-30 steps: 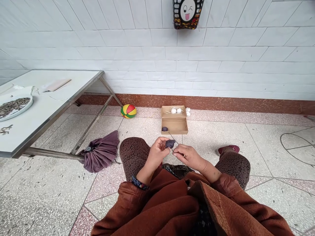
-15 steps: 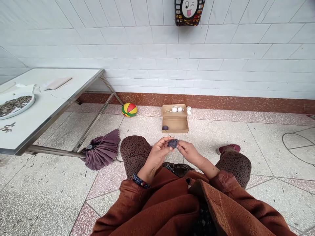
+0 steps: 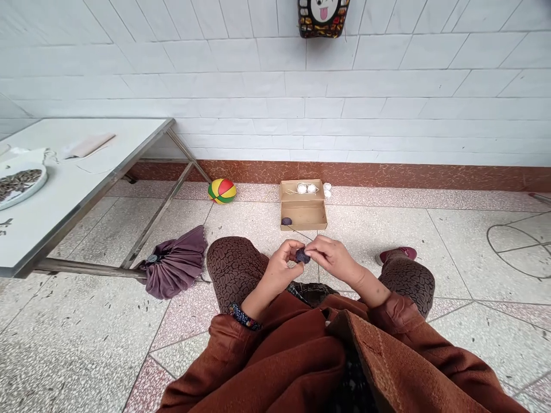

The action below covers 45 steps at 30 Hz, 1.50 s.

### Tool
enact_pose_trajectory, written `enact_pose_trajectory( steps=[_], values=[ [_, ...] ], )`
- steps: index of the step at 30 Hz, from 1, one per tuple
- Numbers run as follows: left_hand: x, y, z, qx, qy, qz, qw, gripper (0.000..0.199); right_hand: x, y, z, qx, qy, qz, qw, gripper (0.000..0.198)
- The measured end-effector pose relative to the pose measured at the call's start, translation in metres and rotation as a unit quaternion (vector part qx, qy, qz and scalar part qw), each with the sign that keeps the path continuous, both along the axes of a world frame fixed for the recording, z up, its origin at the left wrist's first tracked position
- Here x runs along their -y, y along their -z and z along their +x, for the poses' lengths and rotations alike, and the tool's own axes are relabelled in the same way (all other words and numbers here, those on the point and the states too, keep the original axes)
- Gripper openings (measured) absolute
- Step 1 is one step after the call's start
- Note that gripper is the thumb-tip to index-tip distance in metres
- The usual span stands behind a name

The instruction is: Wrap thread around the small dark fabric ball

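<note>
Now the right hand (image 3: 332, 258) shifts up over the dark yarn ball (image 3: 303, 256) in the left hand's (image 3: 280, 268) grip, fingers meeting it; whether they pinch the strand (image 3: 301, 233), can't tell.

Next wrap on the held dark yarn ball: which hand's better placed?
Probably the right hand: the thin dark strand runs toward its fingers, while the left hand holds the dark purple yarn ball.

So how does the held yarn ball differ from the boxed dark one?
The held ball is in the left hand; the boxed ball lies in the box's near left corner. Fingers partly cover the held ball; no hand touches the boxed ball. Both are dark, rounded.
</note>
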<state>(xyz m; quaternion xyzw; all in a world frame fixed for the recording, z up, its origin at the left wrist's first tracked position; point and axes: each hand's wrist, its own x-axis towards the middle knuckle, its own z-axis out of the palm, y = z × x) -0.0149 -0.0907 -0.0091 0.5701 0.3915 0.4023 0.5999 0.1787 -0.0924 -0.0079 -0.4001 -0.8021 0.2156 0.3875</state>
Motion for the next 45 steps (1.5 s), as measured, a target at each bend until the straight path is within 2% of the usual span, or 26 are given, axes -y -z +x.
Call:
enact_pose_trajectory(
  steps=[4, 6, 11, 17, 21, 24, 27, 30, 33, 35, 40, 45],
  values=[
    [0.003, -0.004, 0.000, 0.087, 0.065, -0.044, 0.993, 0.057, -0.008, 0.009, 0.006, -0.069, 0.045, -0.041, 0.996, 0.026],
    [0.004, -0.005, 0.000, 0.124, 0.075, -0.067, 0.987, 0.056, -0.008, 0.016, 0.006, -0.095, 0.058, -0.074, 0.991, 0.026],
    [0.004, -0.007, 0.000, 0.172, 0.059, -0.116, 0.976, 0.036, -0.001, 0.032, 0.003, -0.104, 0.066, -0.100, 0.987, 0.025],
    [0.000, -0.004, -0.001, 0.200, 0.011, -0.149, 0.968, 0.035, 0.006, 0.038, -0.004, -0.025, 0.007, -0.072, 0.997, 0.023],
    [-0.003, 0.001, 0.000, 0.180, -0.039, -0.119, 0.976, 0.036, 0.012, 0.025, -0.007, 0.021, -0.041, -0.037, 0.998, 0.023],
    [-0.004, 0.002, 0.000, 0.120, -0.085, -0.066, 0.987, 0.035, 0.016, 0.008, -0.007, 0.035, -0.067, -0.011, 0.997, 0.021],
    [-0.002, 0.000, -0.001, 0.034, -0.069, -0.019, 0.997, 0.034, 0.012, -0.005, -0.003, 0.033, -0.051, 0.001, 0.998, 0.022],
    [0.001, -0.003, -0.001, 0.005, -0.009, 0.006, 1.000, 0.039, 0.002, -0.009, 0.003, 0.013, -0.025, 0.002, 1.000, 0.025],
    [0.003, -0.005, -0.002, 0.048, 0.060, -0.013, 0.997, 0.045, -0.007, -0.001, 0.007, -0.036, 0.005, -0.016, 0.999, 0.026],
    [0.002, -0.004, -0.003, 0.102, 0.084, -0.047, 0.990, 0.048, -0.009, 0.008, 0.008, -0.073, 0.033, -0.039, 0.996, 0.027],
    [0.001, -0.001, -0.002, 0.185, 0.037, -0.111, 0.976, 0.044, -0.001, 0.028, 0.002, -0.085, 0.045, -0.076, 0.992, 0.023],
    [0.001, 0.000, 0.000, 0.212, 0.003, -0.146, 0.966, 0.039, 0.007, 0.037, -0.003, 0.002, 0.016, -0.044, 0.999, 0.023]
  ],
)
